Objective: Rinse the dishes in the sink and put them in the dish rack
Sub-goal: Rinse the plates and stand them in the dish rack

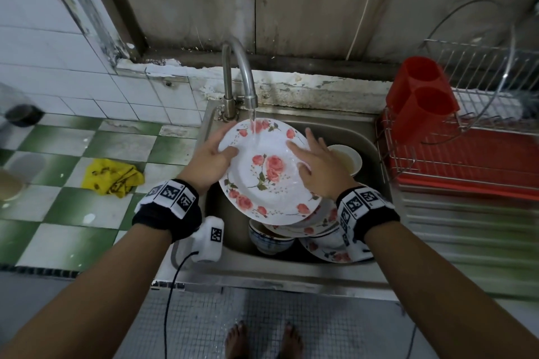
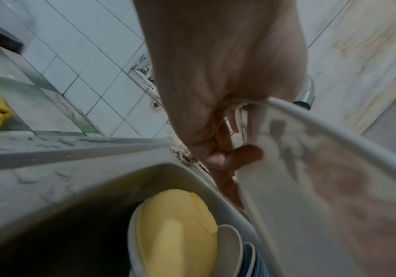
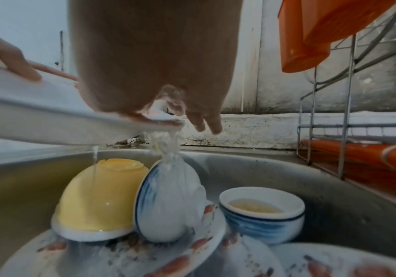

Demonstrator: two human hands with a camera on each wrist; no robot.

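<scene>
A white plate with pink roses [image 1: 262,172] is tilted over the sink [image 1: 291,268], under water running from the faucet [image 1: 239,73]. My left hand [image 1: 210,160] grips its left rim, thumb on top and fingers curled underneath [image 2: 234,155]. My right hand [image 1: 318,163] lies flat on the plate's right side with its fingers spread. Water spills off the plate's edge [image 3: 164,121] onto the dishes below: an upturned yellow bowl [image 3: 99,196], a blue-and-white bowl on its side [image 3: 168,202], a small bowl of murky water [image 3: 261,211] and more rose plates [image 1: 329,245].
The wire dish rack [image 1: 466,137] on a red tray stands right of the sink, with a red cutlery holder [image 1: 420,96] at its near-left corner. A yellow cloth [image 1: 112,178] lies on the green-and-white tiled counter to the left.
</scene>
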